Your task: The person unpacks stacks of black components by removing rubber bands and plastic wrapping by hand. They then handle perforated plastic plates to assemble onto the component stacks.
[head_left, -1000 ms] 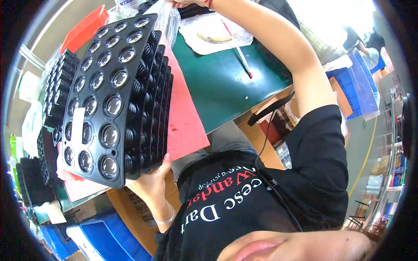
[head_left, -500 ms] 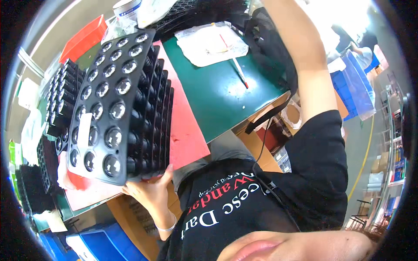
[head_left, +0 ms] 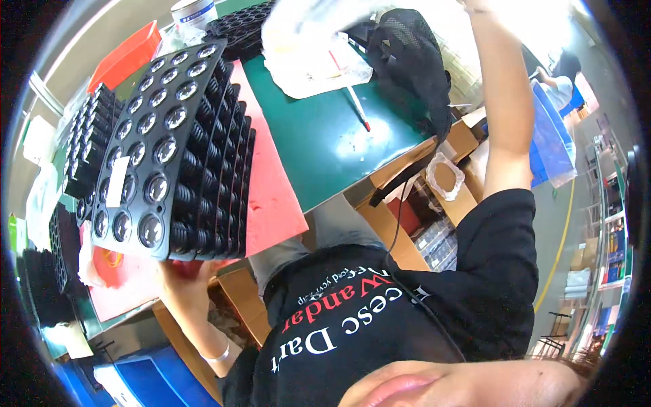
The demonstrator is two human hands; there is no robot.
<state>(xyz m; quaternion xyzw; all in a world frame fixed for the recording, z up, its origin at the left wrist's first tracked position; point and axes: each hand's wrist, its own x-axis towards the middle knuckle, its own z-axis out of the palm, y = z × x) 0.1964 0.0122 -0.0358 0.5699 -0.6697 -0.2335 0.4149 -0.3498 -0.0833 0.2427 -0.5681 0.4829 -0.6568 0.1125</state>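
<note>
Since the earlier frame, the right arm has lifted toward 1 o'clock, its grip out of sight. Left hand (head_left: 186,278) clasps the black tray stack (head_left: 173,146) from below, at 9 o'clock over the table (head_left: 319,142).

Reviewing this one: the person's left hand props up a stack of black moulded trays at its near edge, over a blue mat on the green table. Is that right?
Not quite. The head view shows the left hand under the near edge of the stack of black moulded trays, but the mat beneath is red, not blue. It lies on the green table.
</note>
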